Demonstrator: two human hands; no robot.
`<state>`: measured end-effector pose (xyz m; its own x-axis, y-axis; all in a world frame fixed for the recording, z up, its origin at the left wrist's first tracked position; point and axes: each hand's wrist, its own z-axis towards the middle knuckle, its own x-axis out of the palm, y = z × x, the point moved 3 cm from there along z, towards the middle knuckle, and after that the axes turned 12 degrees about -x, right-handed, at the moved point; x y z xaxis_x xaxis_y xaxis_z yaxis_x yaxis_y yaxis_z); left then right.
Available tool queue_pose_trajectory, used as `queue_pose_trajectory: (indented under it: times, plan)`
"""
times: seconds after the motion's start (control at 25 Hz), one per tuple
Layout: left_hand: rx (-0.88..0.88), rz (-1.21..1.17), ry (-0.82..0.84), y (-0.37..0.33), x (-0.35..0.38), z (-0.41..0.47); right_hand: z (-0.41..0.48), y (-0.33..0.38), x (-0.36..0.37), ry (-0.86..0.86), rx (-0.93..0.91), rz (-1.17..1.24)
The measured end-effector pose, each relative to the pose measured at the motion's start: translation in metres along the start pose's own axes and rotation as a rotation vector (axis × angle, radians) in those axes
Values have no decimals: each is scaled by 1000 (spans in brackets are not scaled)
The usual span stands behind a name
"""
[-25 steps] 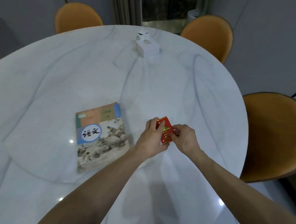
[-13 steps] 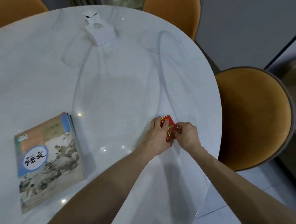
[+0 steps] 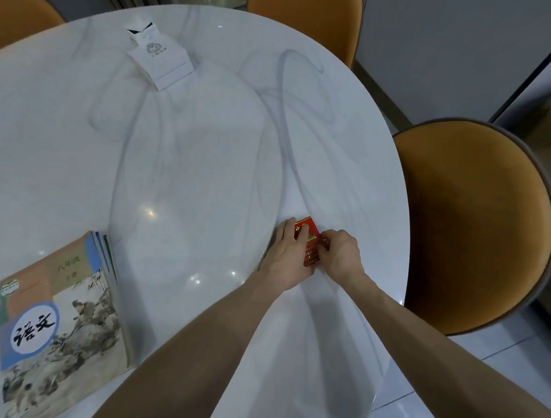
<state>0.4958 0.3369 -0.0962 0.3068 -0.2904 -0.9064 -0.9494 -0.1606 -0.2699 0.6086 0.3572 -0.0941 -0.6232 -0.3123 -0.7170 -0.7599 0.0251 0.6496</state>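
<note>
A small red packet (image 3: 309,240) with gold print lies flat on the white marble table (image 3: 189,157), near its right edge. My left hand (image 3: 288,258) lies over the packet's left side, fingers stretched out and pressing it down. My right hand (image 3: 341,254) has its fingers curled at the packet's right edge and pinches it there. The hands hide most of the packet's lower half.
A stack of textbooks (image 3: 61,321) lies at the table's near left. A white box (image 3: 160,58) with an open flap stands at the far side. Orange chairs (image 3: 472,222) stand around the table, one close on the right, with tiled floor (image 3: 450,400) below.
The view has swung right and down, so the books and box sit further left. Both hands stay on the red packet, which has barely moved on the table.
</note>
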Motion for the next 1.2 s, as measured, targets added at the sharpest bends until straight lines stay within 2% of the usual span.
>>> queue_pose_trajectory:
  times: [0.32,0.44,0.64,0.92,1.2]
  plan:
    - [10,16,27,-1,-4,-4,0,3,-2,8,-9,-24]
    - [32,-25,-27,-1,-14,-13,-3,8,-8,17,-6,-75]
    - [-1,-22,-91,9,-49,-30,-18,40,-17,28,-164,-375]
    - [-80,90,-178,61,-110,-70,-42,131,-10,58,-471,-629]
    - [-198,179,-386,133,-222,-135,-78,265,-24,-66,-680,-665]
